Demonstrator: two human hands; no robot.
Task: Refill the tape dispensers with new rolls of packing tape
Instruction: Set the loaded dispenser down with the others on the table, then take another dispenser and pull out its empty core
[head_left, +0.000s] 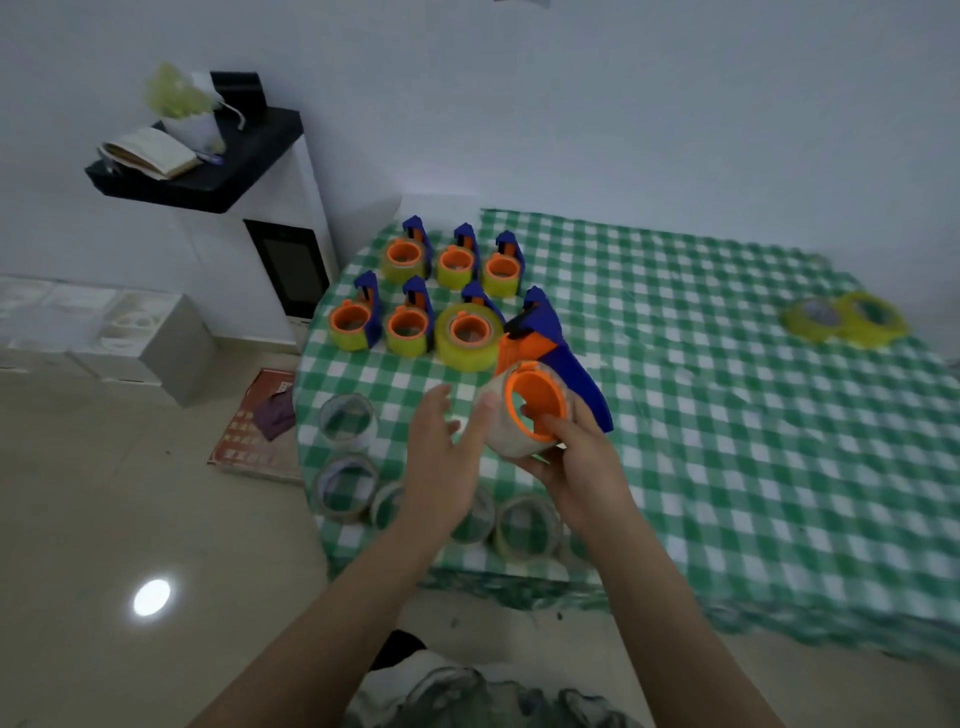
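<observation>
Because the right hand (576, 467) gripped the blue plastic tape dispenser with orange hub (566, 364) only at the hub's lower rim, fingers curled and one hooked inside the opening, the unit was judged liable to twist or drop under an off-axis push. The left hand (441, 457) was open, fingers straight, one tip touching the side of the pale translucent tape roll (501, 436) that sat round the hub. A skewed push there could jam the roll.

The dispenser was held up between both hands, above the green-and-white checked tablecloth (727, 415). Thin translucent tape rings (347, 421) lay near the cloth's edge, beneath the forearms; a dropped unit could knock them off. Six dispensers loaded with yellow rolls (410, 322) stood beyond, the nearest just beside the held one. Two loose yellow rolls (847, 322) lay well apart, far right.
</observation>
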